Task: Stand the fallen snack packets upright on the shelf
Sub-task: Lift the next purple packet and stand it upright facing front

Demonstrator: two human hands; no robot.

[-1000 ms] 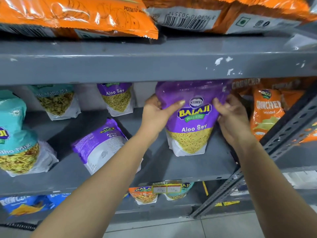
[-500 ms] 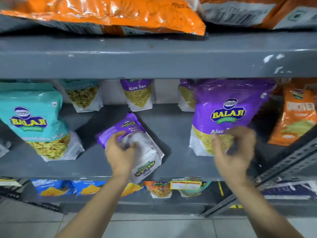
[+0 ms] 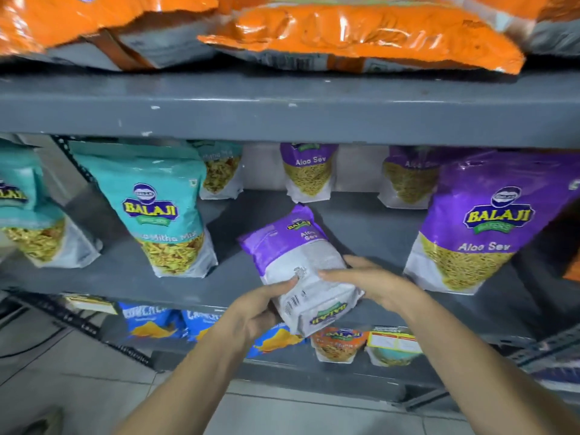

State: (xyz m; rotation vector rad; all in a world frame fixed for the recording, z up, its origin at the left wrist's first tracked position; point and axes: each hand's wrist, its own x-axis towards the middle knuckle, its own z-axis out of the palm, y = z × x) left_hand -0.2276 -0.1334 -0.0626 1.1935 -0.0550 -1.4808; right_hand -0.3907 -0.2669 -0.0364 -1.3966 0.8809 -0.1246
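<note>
A purple and white Aloo Sev packet [image 3: 295, 259] lies fallen on its face on the grey middle shelf [image 3: 131, 287], its bottom sticking out over the front edge. My left hand [image 3: 260, 312] grips its lower left side from below. My right hand [image 3: 370, 281] holds its right edge with the fingers laid across the white back. To the right another purple Aloo Sev packet [image 3: 483, 221] stands upright. A teal Mitha Mix packet [image 3: 160, 208] stands upright on the left.
Two smaller Aloo Sev packets [image 3: 309, 171] and a teal one [image 3: 221, 171] stand at the shelf's back. Another teal packet [image 3: 25, 208] is at far left. Orange bags [image 3: 361, 36] overhang the upper shelf. Blue and orange packets [image 3: 150, 321] fill the lower shelf.
My right hand left the upright purple packet and moved left onto the fallen one. My left hand shifted to its lower end. The view moved left and closer.
</note>
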